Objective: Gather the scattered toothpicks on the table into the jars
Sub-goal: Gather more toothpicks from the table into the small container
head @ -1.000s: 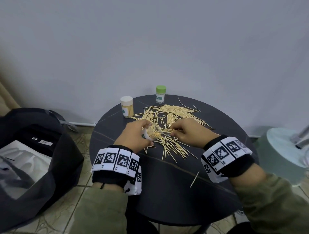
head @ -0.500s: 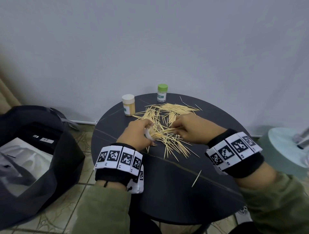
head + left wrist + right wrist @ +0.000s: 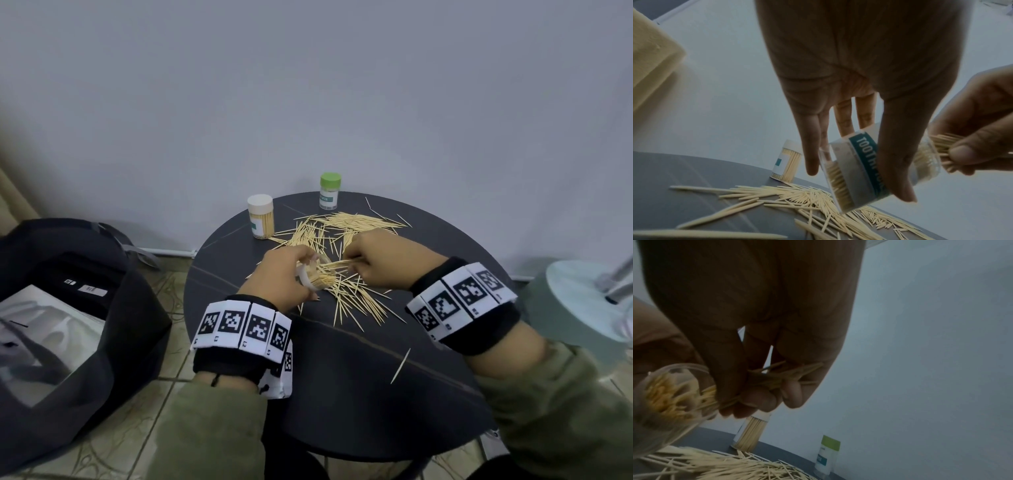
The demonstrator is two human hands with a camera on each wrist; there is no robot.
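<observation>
Toothpicks [image 3: 777, 378] sit pinched in the right hand [image 3: 376, 260] fingers at the open jar [image 3: 875, 168] mouth. Left hand [image 3: 281, 277] fingers grip that tilted jar above the tabletop [image 3: 342, 394].

A plain grey-white wall [image 3: 308, 85] fills the background. A black bag [image 3: 68, 342] sits on the tiled floor [image 3: 120, 445] at the left, holding a pale sheet [image 3: 37, 339]. A pale green round base [image 3: 582, 301] stands at the right, beside the dark round desk [image 3: 359, 394]
</observation>
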